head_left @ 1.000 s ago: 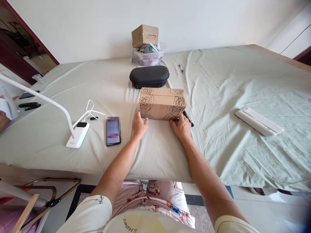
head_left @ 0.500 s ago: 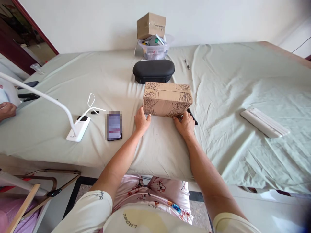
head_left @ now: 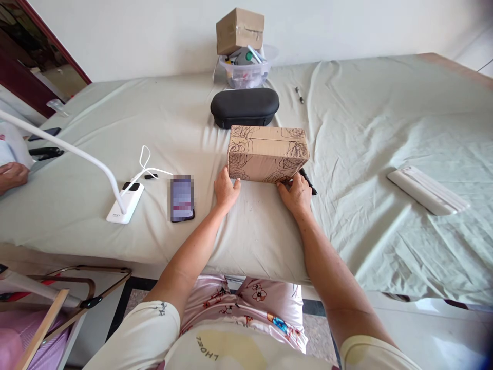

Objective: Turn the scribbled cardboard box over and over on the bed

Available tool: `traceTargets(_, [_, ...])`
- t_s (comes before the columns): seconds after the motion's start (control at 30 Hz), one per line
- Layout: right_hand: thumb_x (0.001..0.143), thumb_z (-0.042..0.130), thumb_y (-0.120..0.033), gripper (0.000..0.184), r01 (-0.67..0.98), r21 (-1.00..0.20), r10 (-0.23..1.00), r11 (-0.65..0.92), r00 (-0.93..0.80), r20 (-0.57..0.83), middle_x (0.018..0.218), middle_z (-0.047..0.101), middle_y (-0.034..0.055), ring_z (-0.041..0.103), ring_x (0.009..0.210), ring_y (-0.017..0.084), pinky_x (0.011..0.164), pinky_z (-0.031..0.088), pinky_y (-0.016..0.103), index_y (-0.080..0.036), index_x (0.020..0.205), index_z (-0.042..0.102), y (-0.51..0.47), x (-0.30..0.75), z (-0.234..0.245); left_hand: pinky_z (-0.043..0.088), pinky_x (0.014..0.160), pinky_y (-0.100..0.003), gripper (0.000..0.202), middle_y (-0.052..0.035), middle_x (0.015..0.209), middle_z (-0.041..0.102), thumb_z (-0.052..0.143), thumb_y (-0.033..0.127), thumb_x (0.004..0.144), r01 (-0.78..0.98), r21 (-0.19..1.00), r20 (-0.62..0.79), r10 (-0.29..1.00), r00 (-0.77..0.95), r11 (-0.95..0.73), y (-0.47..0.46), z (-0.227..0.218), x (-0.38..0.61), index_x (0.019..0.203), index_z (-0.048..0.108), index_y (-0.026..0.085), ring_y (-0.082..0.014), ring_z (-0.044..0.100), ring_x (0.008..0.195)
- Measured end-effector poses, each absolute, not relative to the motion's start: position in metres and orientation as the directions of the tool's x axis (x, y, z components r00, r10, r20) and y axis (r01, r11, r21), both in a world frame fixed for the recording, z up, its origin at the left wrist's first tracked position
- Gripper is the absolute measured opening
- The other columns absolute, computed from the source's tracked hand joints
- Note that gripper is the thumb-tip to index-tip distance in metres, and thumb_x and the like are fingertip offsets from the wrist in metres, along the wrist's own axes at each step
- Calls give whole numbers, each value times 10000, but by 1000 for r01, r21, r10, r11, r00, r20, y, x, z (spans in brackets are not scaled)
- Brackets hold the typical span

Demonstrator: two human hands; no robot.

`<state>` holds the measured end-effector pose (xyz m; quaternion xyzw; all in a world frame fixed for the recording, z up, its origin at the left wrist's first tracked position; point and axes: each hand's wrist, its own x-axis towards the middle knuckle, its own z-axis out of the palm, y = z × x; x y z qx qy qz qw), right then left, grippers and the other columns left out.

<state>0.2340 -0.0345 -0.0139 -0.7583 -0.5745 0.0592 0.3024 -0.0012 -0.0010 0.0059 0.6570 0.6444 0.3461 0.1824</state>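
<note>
A cardboard box (head_left: 267,159) with dark scribbled swirls at its corners sits on the cloth-covered table in front of me. My left hand (head_left: 226,189) is at its lower left front corner, the fingers along the side and the thumb by the front. At the lower right front corner, my right hand (head_left: 296,192) holds the box, with the fingertips partly hidden. A black object, perhaps a marker (head_left: 309,182), lies just beyond my right hand, partly covered by it. Right behind the box stands a black zip case (head_left: 245,107).
To the left are a phone (head_left: 182,198) and a white lamp base (head_left: 125,203) with a looped cable. A white case (head_left: 427,190) lies to the right. Farther back are a pen (head_left: 299,95) and a plastic basket (head_left: 248,77) under another carton (head_left: 241,31). Another person's hand (head_left: 13,176) shows at far left.
The view has shifted slightly, so things at the back appear a little higher. Both hands stay at the box's lower corners, with no clear movement of the box on the table.
</note>
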Motion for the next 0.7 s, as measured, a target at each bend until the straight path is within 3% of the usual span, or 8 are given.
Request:
traceTargets(0.4, [791,558,-451,418,821,-548,912,-161,337,236,1073,687,164,621,1019,332,930,522,542,-195,1118,603,-37,233,-7,505,1192,-536,531,-235,1446,650,686,177,921,696,710,220,973,-68,-111,0,5,-2,1412,493,107,-359,626,1393])
traceTargets(0.7, [719,637,-419,380,691,-720,893,-71,366,263,980,698,105,650,859,254,909,555,507,-190,1022,658,-38,234,-5,506,1188,-476,495,-216,1436,655,671,243,953,679,724,239,967,-87,-117,1,2,-6,1402,496,134,-323,631,1378])
